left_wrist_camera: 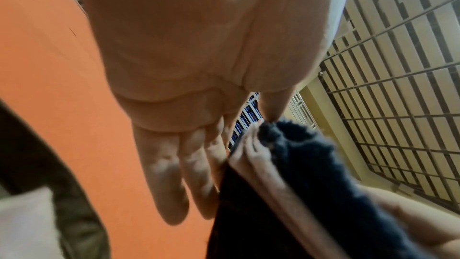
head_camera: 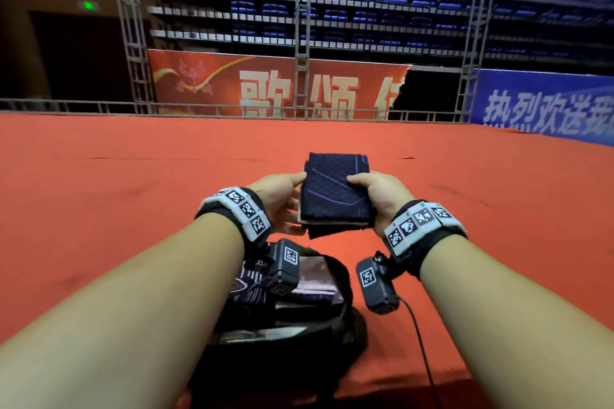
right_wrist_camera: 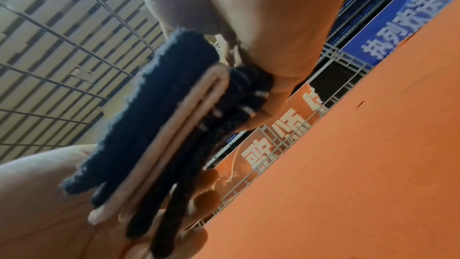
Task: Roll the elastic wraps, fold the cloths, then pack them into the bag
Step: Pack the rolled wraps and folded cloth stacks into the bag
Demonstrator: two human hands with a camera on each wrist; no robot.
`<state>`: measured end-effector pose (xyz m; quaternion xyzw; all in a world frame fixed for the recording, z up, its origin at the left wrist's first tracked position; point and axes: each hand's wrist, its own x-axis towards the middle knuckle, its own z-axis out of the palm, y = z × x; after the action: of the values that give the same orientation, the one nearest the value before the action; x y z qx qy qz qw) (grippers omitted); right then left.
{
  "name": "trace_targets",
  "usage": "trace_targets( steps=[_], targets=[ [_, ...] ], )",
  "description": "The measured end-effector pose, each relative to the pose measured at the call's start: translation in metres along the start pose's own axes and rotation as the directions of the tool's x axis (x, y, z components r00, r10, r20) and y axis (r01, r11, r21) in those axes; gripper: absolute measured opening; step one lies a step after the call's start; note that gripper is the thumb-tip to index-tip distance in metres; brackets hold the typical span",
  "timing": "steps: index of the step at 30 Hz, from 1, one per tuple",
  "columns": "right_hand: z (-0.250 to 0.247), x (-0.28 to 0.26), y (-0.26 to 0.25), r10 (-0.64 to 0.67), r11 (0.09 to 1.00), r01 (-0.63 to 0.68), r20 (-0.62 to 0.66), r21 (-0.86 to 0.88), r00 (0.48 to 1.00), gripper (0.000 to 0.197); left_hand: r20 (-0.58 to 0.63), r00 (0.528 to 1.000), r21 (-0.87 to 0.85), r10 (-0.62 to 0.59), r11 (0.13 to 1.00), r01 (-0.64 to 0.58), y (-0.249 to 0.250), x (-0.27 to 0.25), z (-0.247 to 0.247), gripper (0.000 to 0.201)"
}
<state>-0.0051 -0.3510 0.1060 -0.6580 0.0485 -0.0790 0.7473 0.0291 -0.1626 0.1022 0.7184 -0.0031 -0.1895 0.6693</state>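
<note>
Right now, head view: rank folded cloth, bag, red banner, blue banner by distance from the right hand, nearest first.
1. folded cloth: gripped by the right hand, left hand on its other edge.
2. bag: below the hands, toward the person.
3. red banner and blue banner: both far behind the platform; too close to rank.

The folded cloth (head_camera: 335, 194) at mid-frame is navy with a diamond knit texture, thin purple lines and pale pink inner layers along its edge. It sits over orange-red carpet (head_camera: 133, 192). Lower centre, the black bag (head_camera: 349, 325) shows dark fabric with white stripes inside. Wristbands (head_camera: 247, 209) carry black-and-white square codes.
</note>
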Motion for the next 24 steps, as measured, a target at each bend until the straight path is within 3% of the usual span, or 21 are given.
trace_targets(
  steps=[5,10,17,24],
  targets=[
    [0.063,-0.025,0.001,0.015,1.0,-0.012,0.113,-0.026,0.993,0.017,-0.08,0.994,-0.052,0.075,0.996,-0.079,-0.004,-0.066,-0.055,0.028],
    [0.114,-0.033,0.021,0.021,0.978,0.015,0.17,-0.209,0.985,0.023,-0.193,0.977,-0.028,0.087,0.995,-0.094,-0.026,-0.1,-0.098,0.02],
    [0.129,0.001,0.077,0.066,0.918,0.018,0.198,-0.396,0.978,0.046,-0.233,0.973,0.016,-0.001,1.0,0.005,-0.059,-0.098,-0.112,0.021],
    [0.136,-0.023,0.077,0.149,0.841,-0.049,0.143,-0.539,0.978,0.039,-0.266,0.963,0.109,-0.054,0.99,0.085,-0.061,-0.098,-0.12,0.023]
  ],
)
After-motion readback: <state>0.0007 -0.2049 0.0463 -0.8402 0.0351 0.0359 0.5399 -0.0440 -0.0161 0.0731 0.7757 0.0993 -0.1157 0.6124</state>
